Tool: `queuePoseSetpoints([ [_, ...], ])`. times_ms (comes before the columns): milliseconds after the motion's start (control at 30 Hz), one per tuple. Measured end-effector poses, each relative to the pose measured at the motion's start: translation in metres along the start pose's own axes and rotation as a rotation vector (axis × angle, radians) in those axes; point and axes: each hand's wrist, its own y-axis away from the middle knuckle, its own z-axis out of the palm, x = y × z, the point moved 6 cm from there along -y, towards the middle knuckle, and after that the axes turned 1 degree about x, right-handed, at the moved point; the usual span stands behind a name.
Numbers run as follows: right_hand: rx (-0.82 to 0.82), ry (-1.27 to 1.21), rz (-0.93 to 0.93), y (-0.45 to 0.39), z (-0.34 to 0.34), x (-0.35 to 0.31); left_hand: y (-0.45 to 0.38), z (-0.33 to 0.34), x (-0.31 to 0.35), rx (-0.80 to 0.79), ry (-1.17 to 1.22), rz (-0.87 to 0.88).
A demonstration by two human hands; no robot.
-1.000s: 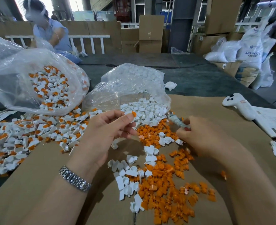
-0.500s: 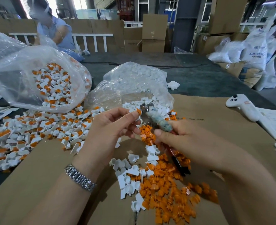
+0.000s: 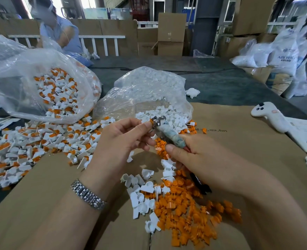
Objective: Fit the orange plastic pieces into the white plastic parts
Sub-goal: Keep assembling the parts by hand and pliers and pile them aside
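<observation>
1. Nearest to the person, on the cardboard [image 3: 40, 204], lies a heap of loose orange pieces [image 3: 183, 212], and beside it on the left a smaller group of empty white parts [image 3: 142, 193]. These are not yet joined, so much work is left here.

2. Above this heap the two hands meet. The left hand [image 3: 120, 141] pinches a small part [image 3: 151, 122] between thumb and fingertips; only a bit of orange shows at the tips, so I cannot tell if the white part is there too.

3. The right hand [image 3: 198, 156] has its fingers curled around a tool [image 3: 164, 131] with a wrapped handle, and the metal head of the tool touches the pinched part. I judge that the orange piece is being pressed into place at this moment, but the seating itself is hidden.

4. To the left, a wide pile of joined parts [image 3: 46, 141], white with orange inside, spreads over the table. This is the done work, and it is already large.

5. Behind this pile an open clear bag [image 3: 46, 87] holds many more joined parts.

6. In the middle, further away, a second bag [image 3: 149, 91] spills plain white parts toward the hands. It looks rather full, so I judge that the task is far from its end.

7. On the right lie a white controller [image 3: 268, 114] and some papers [image 3: 306, 130], not part of the task. At the far side another person [image 3: 58, 31] sits at the table.
</observation>
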Motion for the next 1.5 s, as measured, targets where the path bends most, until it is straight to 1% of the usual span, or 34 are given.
queuePoseSetpoints([
  [300,0.083,0.089,0.038,-0.002,-0.001,-0.002,-0.001,-0.002,-0.002,-0.027,-0.041,0.014],
  [433,0.084,0.096,0.063,-0.004,-0.002,0.000,0.000,-0.002,-0.002,-0.028,-0.066,0.026],
  [567,0.120,0.117,0.033,-0.005,-0.006,-0.001,0.001,-0.001,-0.001,-0.025,-0.080,0.037],
  [633,0.121,0.101,0.016,-0.005,-0.006,0.000,0.000,-0.002,0.000,-0.009,-0.094,0.036],
  [767,0.036,-0.006,0.008,-0.001,-0.011,0.005,-0.001,-0.006,0.002,0.037,-0.178,0.060],
  [833,0.094,-0.006,0.046,-0.002,-0.020,0.016,0.000,-0.012,0.005,0.092,-0.220,0.074],
  [867,0.148,0.033,0.074,-0.004,-0.025,0.025,-0.001,-0.017,0.006,0.131,-0.295,0.086],
  [900,0.200,0.089,0.108,-0.007,-0.029,0.034,-0.001,-0.022,0.007,0.179,-0.418,0.101],
  [967,0.257,0.206,0.190,-0.014,-0.033,0.053,-0.003,-0.035,0.010,0.302,-0.723,0.141],
  [1033,0.250,0.299,0.283,-0.018,-0.031,0.071,-0.003,-0.044,0.016,0.414,-1.002,0.189],
  [1067,0.242,0.351,0.317,-0.020,-0.030,0.077,-0.004,-0.048,0.018,0.448,-1.106,0.197],
  [1133,0.238,0.442,0.348,-0.022,-0.025,0.082,-0.005,-0.051,0.018,0.464,-1.237,0.188],
  [1200,0.222,0.498,0.349,-0.025,-0.018,0.083,-0.006,-0.047,0.016,0.423,-1.295,0.218],
  [1267,0.195,0.560,0.349,-0.028,-0.011,0.082,-0.005,-0.035,0.016,0.326,-1.241,0.302],
  [1367,0.176,0.602,0.367,-0.030,-0.006,0.082,-0.004,-0.011,0.006,0.060,-1.163,0.314],
  [1433,0.167,0.582,0.373,-0.029,-0.005,0.083,-0.001,0.005,-0.004,-0.118,-1.196,0.326],
  [1500,0.156,0.553,0.375,-0.028,-0.004,0.082,0.002,0.016,-0.011,-0.222,-1.236,0.355],
])
